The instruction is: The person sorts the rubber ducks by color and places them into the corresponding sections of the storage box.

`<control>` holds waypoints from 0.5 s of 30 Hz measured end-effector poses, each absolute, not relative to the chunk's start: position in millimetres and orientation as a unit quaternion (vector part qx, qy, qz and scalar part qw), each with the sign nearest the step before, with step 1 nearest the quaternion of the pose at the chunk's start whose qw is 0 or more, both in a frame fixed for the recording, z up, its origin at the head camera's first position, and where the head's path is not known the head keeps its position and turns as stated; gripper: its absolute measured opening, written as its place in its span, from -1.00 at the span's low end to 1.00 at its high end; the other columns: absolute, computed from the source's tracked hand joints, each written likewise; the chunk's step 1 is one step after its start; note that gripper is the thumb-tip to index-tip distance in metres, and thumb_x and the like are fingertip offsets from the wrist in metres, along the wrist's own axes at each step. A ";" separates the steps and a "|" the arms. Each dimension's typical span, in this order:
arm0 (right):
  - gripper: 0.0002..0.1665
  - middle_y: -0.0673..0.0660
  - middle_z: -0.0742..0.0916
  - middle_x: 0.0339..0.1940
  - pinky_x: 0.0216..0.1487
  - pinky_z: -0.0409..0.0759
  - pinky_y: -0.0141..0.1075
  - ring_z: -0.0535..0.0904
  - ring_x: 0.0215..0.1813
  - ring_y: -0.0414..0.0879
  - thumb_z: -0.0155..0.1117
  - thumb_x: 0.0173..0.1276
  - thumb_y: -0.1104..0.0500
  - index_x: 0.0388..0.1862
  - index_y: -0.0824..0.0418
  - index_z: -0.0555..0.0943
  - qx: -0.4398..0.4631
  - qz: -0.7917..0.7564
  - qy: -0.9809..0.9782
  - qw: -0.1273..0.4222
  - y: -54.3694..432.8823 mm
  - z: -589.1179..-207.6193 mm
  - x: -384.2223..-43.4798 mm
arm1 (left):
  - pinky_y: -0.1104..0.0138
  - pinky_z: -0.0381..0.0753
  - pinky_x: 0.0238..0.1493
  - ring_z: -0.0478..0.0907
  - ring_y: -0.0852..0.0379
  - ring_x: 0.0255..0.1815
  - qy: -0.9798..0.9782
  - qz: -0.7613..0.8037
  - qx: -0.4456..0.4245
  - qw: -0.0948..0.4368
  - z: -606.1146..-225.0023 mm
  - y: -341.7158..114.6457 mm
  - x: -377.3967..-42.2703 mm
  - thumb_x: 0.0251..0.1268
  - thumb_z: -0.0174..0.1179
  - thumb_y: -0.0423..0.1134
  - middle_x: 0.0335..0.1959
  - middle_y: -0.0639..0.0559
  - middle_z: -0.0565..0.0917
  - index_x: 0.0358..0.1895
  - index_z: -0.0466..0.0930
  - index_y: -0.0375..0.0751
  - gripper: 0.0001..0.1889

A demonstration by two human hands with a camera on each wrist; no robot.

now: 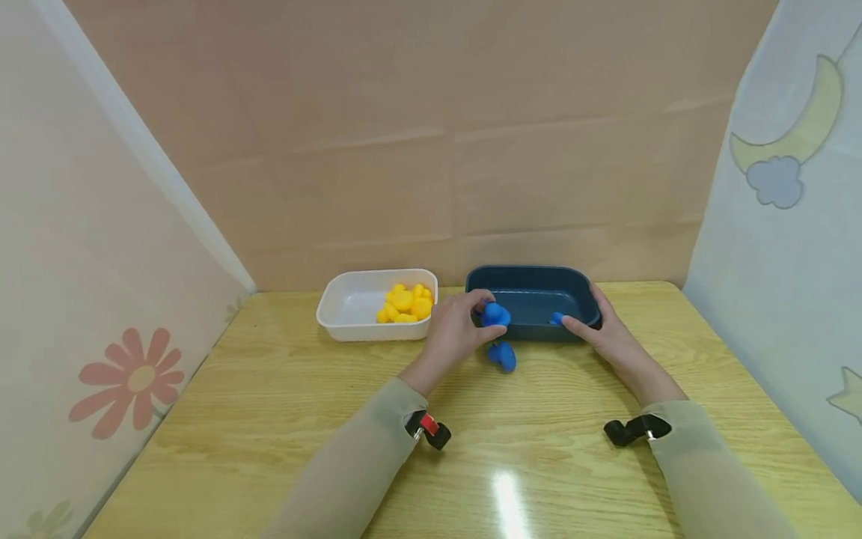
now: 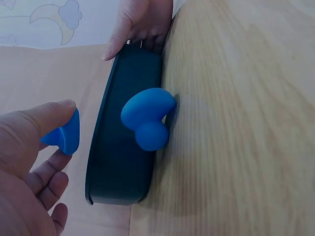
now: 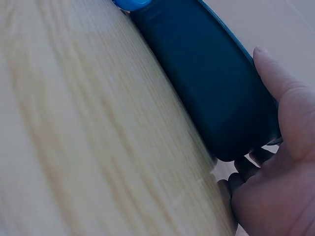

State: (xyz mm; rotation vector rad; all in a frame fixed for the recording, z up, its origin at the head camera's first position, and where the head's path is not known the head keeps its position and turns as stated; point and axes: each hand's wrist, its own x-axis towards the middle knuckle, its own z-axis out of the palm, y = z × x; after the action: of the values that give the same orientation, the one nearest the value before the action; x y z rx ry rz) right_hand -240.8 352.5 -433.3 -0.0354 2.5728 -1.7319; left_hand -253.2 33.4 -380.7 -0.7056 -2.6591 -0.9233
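Observation:
My left hand (image 1: 458,323) pinches a small rounded blue toy (image 1: 494,314) between thumb and fingers, over the left end of a dark teal tray (image 1: 532,333). Just in front of that tray, a second blue toy (image 1: 502,356) with a ball-shaped part lies on the table; the left wrist view shows this toy (image 2: 150,115) close up. At the tray's right end, my right hand (image 1: 616,340) grips it, thumb along the rim and fingers curled against the outer end. Inside the tray, a bit of blue (image 1: 557,318) shows by the right thumb tip.
To the left stands a white tray (image 1: 330,318) with several yellow toys (image 1: 404,302) gathered at its right side. Both trays sit at the back of the wooden table (image 1: 283,434), before a brown paper backdrop (image 1: 377,150). Patterned panels flank both sides.

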 end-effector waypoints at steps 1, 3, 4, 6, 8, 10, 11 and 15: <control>0.36 0.10 -0.41 0.84 0.61 -0.35 0.57 -0.58 0.78 0.36 0.36 0.65 -0.20 0.84 -0.22 -0.53 -0.012 -0.559 0.829 0.019 351.9 -433.1 -240.6 | 0.14 0.53 0.07 0.68 0.05 0.02 -0.912 -0.314 -0.234 0.122 -379.5 34.4 -254.5 0.32 0.62 0.07 0.00 0.12 0.81 0.27 0.73 0.04 -0.48; 0.37 0.08 -0.40 0.84 0.62 -0.35 0.57 -0.57 0.79 0.34 0.37 0.64 -0.21 0.84 -0.22 -0.52 -0.013 -0.560 0.828 0.018 350.7 -432.7 -240.0 | 0.09 0.51 0.12 0.66 0.05 0.07 -0.917 -0.308 -0.219 0.126 -377.2 36.9 -257.1 0.33 0.61 0.10 0.04 0.11 0.82 0.28 0.72 0.06 -0.47; 0.37 0.08 -0.41 0.84 0.61 -0.36 0.57 -0.58 0.79 0.35 0.36 0.64 -0.21 0.84 -0.21 -0.53 -0.015 -0.561 0.827 0.017 350.9 -432.6 -239.9 | 0.07 0.50 0.13 0.66 0.04 0.08 -0.919 -0.306 -0.215 0.128 -376.2 38.1 -258.5 0.34 0.60 0.11 0.04 0.10 0.83 0.29 0.72 0.07 -0.47; 0.37 0.08 -0.41 0.84 0.61 -0.36 0.57 -0.57 0.79 0.34 0.37 0.64 -0.22 0.84 -0.20 -0.52 -0.015 -0.561 0.827 0.016 350.6 -432.8 -239.5 | 0.06 0.49 0.17 0.63 0.01 0.10 -0.920 -0.307 -0.206 0.129 -374.5 40.6 -261.3 0.35 0.59 0.12 0.07 0.09 0.83 0.30 0.71 0.07 -0.46; 0.38 0.07 -0.40 0.84 0.62 -0.35 0.57 -0.57 0.79 0.34 0.38 0.63 -0.24 0.84 -0.21 -0.52 -0.015 -0.561 0.827 0.016 350.2 -432.7 -238.9 | 0.09 0.49 0.19 0.61 0.00 0.11 -0.924 -0.300 -0.198 0.130 -373.5 43.6 -264.4 0.36 0.57 0.16 0.09 0.10 0.82 0.32 0.70 0.09 -0.45; 0.39 0.08 -0.40 0.84 0.61 -0.36 0.57 -0.57 0.79 0.34 0.37 0.63 -0.24 0.84 -0.21 -0.53 -0.015 -0.561 0.827 0.016 350.1 -432.7 -239.0 | 0.13 0.50 0.19 0.59 0.00 0.10 -0.927 -0.297 -0.190 0.129 -373.0 46.6 -267.1 0.36 0.56 0.17 0.10 0.10 0.81 0.34 0.69 0.10 -0.44; 0.39 0.07 -0.40 0.84 0.62 -0.35 0.56 -0.56 0.79 0.33 0.39 0.62 -0.25 0.84 -0.23 -0.52 -0.014 -0.562 0.827 0.017 349.7 -432.8 -239.0 | 0.14 0.50 0.19 0.58 0.00 0.10 -0.928 -0.295 -0.186 0.128 -372.9 48.2 -268.4 0.37 0.55 0.18 0.12 0.10 0.81 0.35 0.68 0.10 -0.42; 0.39 0.08 -0.40 0.84 0.62 -0.34 0.57 -0.56 0.79 0.35 0.39 0.62 -0.24 0.84 -0.23 -0.52 -0.012 -0.562 0.827 0.017 348.6 -434.4 -240.4 | 0.15 0.53 0.17 0.57 0.01 0.09 -0.934 -0.284 -0.175 0.129 -373.9 55.1 -273.8 0.37 0.54 0.21 0.13 0.12 0.80 0.39 0.67 0.09 -0.39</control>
State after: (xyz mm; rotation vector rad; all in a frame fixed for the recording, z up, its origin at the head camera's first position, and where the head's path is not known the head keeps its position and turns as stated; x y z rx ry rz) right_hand -240.4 348.6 -434.4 -0.0386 2.5704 -1.7461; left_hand -273.8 55.1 -373.9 -0.5093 -2.7136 -0.8262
